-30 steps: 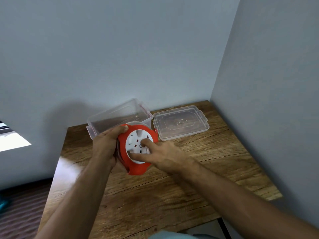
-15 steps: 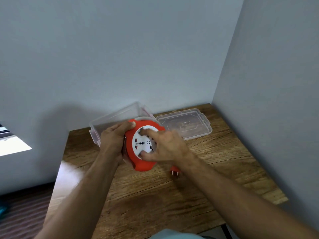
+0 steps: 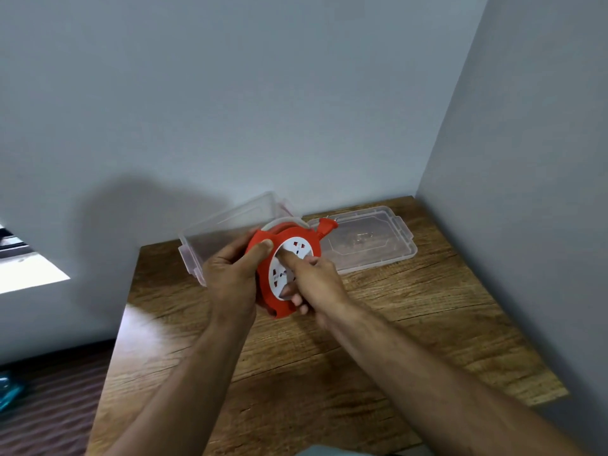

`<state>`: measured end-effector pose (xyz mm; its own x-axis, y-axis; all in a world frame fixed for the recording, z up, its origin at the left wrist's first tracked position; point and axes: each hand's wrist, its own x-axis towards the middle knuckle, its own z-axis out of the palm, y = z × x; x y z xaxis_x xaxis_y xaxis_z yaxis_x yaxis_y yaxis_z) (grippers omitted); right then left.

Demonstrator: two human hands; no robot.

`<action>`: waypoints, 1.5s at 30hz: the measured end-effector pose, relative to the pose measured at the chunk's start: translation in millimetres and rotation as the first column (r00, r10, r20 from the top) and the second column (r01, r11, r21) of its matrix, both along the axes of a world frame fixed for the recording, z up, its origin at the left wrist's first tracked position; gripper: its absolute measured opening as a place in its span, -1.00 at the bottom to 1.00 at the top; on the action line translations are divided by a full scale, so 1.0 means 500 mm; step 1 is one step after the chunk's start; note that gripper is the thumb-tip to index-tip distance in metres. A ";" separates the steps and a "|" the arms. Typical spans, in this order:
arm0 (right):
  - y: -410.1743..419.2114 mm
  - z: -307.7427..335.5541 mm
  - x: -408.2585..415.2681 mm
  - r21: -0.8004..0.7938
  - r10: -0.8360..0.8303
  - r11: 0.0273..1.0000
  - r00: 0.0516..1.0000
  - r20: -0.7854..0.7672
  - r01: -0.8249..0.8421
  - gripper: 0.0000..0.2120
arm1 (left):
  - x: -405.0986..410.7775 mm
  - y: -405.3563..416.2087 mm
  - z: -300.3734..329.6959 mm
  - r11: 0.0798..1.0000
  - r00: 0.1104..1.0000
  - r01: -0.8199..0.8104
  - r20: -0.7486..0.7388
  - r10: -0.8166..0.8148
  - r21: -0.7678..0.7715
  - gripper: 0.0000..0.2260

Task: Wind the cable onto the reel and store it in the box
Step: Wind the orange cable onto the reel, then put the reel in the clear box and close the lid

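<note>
Wood table [image 3: 378,373] is carrying a clear box [image 3: 230,225] at its far edge and a clear lid [image 3: 371,248] lying flat beside it. Above the table, before the box, the left hand [image 3: 233,278] is gripping the red reel [image 3: 283,268] while the right hand [image 3: 316,281] is pressing fingers on its white face; the red plug [image 3: 327,226] is sticking out on top.

A plain room corner: wooden table [image 3: 378,340] against bare grey walls [image 3: 230,93].
</note>
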<state>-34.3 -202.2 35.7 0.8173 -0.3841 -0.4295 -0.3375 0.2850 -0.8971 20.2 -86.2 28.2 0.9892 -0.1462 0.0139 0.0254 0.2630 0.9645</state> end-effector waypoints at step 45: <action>-0.070 -0.013 0.113 -0.281 -0.019 0.955 0.968 0.252 0.092 -0.55 | 0.113 0.148 -0.012 0.827 0.900 0.435 -0.144 -0.411 0.357 -0.50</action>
